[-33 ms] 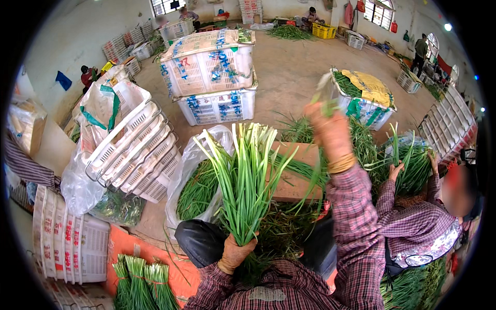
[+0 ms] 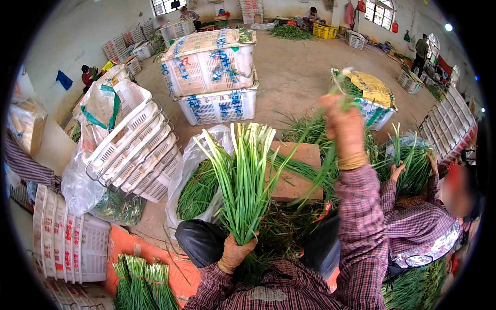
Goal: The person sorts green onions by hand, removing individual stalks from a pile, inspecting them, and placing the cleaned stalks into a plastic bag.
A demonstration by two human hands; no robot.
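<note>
My left hand (image 2: pixel 237 253), in a brown glove, is closed round the lower leafy part of a thick bunch of garlic chives (image 2: pixel 243 186). Their pale stem ends fan upward. My right hand (image 2: pixel 345 126) is raised over the heap at the right, smeared by motion. It is closed on a few garlic chives, their pale ends blurred above the fingers and green leaves trailing below. Between and beyond my hands sits a brown wooden block (image 2: pixel 299 181) with loose chives across it. Trimmings (image 2: pixel 284 225) lie between my knees.
A plastic bag of chives (image 2: pixel 199 191) stands left of the bunch. Tied bundles (image 2: pixel 142 281) lie on an orange sheet (image 2: pixel 165 253). White crates (image 2: pixel 214 106) stand ahead, more crates (image 2: pixel 137 150) lean left. At right, a co-worker's hands (image 2: pixel 397 171) hold chives.
My right hand has swung a little to the right and slightly up with the chives in it. The left hand and its bunch have stayed put.
</note>
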